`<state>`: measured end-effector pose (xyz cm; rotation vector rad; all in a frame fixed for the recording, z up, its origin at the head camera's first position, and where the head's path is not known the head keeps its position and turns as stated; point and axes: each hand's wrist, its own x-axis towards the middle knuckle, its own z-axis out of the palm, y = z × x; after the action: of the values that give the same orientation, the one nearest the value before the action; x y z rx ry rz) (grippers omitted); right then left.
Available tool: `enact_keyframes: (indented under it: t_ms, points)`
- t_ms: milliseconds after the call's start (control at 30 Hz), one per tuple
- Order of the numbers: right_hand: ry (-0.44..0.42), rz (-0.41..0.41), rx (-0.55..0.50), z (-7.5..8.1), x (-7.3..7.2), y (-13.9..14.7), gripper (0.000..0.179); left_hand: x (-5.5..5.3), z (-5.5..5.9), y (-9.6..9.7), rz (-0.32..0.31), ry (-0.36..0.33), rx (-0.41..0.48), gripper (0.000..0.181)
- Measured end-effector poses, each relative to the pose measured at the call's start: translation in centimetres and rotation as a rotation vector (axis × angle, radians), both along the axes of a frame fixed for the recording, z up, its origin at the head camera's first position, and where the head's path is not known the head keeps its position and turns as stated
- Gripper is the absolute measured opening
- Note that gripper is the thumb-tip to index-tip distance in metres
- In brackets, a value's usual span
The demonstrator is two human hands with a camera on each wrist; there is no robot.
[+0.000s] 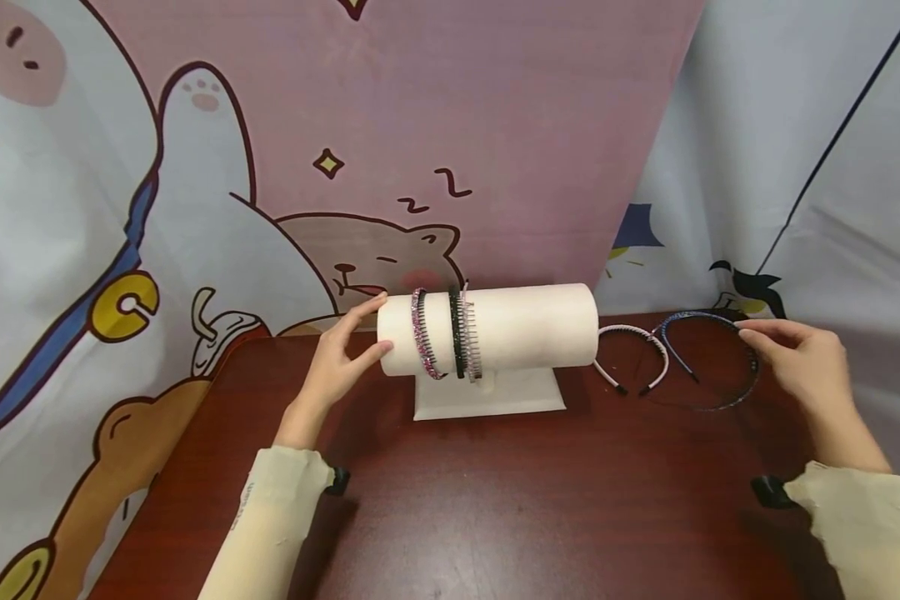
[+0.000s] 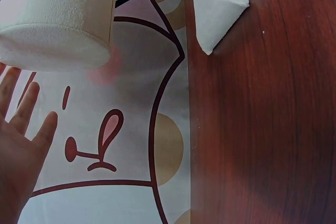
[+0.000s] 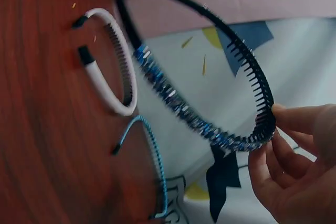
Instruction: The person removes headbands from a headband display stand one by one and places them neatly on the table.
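My right hand pinches a dark, toothed headband covered in blue sequins, thumb and fingers at the middle of its curve and both ends pointing away. A white headband and a light blue headband lie on the table beside it. At the left end of a white cylindrical display roll is my left hand, its fingers spread and fingertips right at the rim. Around the roll sit a pink glittery headband, a black headband and a pale toothed headband.
The roll stands on a white flat base on the dark red-brown table. Behind the table's back edge hangs a cloth with cartoon animals, and a pale curtain hangs at the right.
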<state>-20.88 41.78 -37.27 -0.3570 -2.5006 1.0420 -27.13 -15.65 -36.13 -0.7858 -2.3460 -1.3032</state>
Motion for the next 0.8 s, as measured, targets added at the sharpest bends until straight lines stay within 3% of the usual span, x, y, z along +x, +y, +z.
enact_keyframes:
  t_ms: [133,233,533,800]
  points:
    - [-0.028,0.041,-0.013,-0.6,0.4,1.3,0.014,1.1,1.2,0.4,-0.005,0.000,0.000,0.057]
    - [-0.040,0.066,0.010,-1.2,0.5,2.1,0.018,1.3,1.4,0.4,-0.005,-0.003,0.004,0.057]
    - [-0.053,0.144,0.166,-3.2,0.7,4.9,0.029,1.2,1.2,0.4,-0.003,-0.006,-0.001,0.057]
    - [-0.074,0.212,0.155,-5.1,0.5,7.5,0.022,1.2,1.2,0.4,-0.007,0.001,0.008,0.057]
